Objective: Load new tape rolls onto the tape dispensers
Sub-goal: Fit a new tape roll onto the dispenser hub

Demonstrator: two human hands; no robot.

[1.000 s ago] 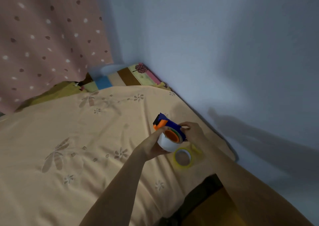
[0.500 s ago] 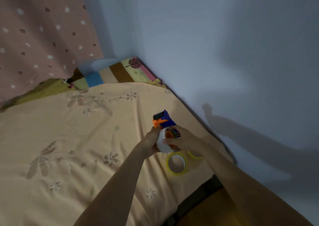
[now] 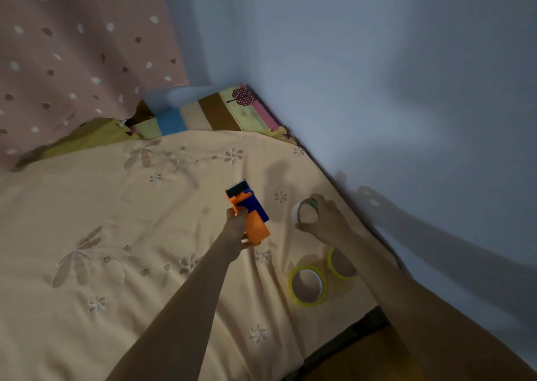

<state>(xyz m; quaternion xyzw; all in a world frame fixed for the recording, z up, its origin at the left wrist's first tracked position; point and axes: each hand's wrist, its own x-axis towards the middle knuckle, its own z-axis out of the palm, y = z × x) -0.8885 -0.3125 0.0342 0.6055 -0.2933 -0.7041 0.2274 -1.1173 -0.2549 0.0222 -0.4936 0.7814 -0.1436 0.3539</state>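
Your tape dispenser [image 3: 248,212] is blue and orange with a dark head. The roll [image 3: 305,212] at its 3 o'clock is white with a green edge. Two rolls, at 5 o'clock [image 3: 307,285] and 4 o'clock [image 3: 343,264], are yellow-rimmed. The bedsheet [image 3: 116,250] is peach with a flower pattern, the curtain [image 3: 81,46] pink with spots, the pillow [image 3: 209,113] striped.

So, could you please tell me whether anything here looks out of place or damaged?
Nothing stands out. The orange and blue plastic tape dispenser is in the left hand, a white roll in the right hand, and two yellow tape rolls lie flat on the bedsheet.
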